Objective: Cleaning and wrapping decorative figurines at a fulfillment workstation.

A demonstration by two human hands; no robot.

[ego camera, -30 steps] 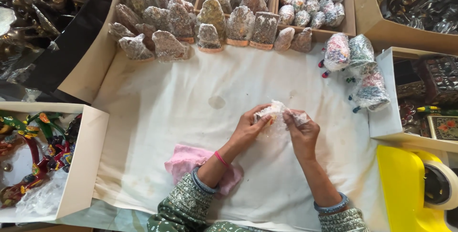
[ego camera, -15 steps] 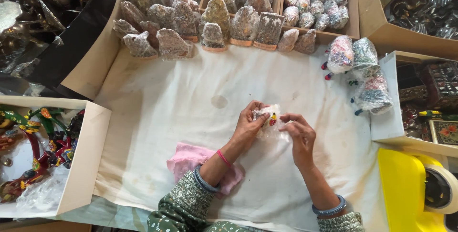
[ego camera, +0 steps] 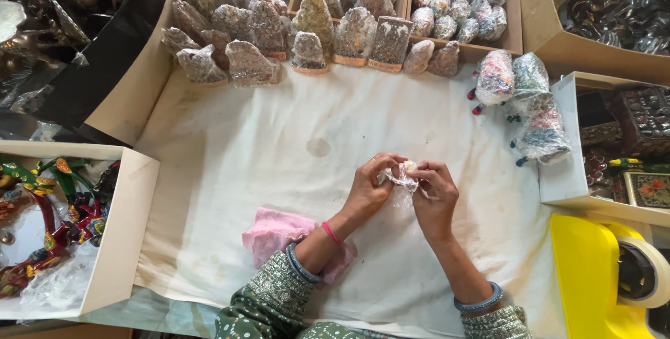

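Observation:
Both my hands meet over the middle of a white cloth (ego camera: 230,171). My left hand (ego camera: 370,185) and my right hand (ego camera: 434,196) pinch a small object wrapped in clear bubble wrap (ego camera: 403,175) between their fingertips. The wrap is crumpled tight around it, and a bit of pale colour shows at the top. A pink cloth (ego camera: 276,231) lies under my left forearm, which wears a pink band and bangles.
Rows of wrapped figurines (ego camera: 307,32) fill cardboard boxes at the far edge. Three wrapped painted pieces (ego camera: 523,98) lie at the right. A box of colourful figures (ego camera: 49,220) sits at left. A yellow tape dispenser (ego camera: 607,276) stands at lower right.
My hands have drawn closer together and the wrap is bunched tighter around the small object. The view has shifted slightly.

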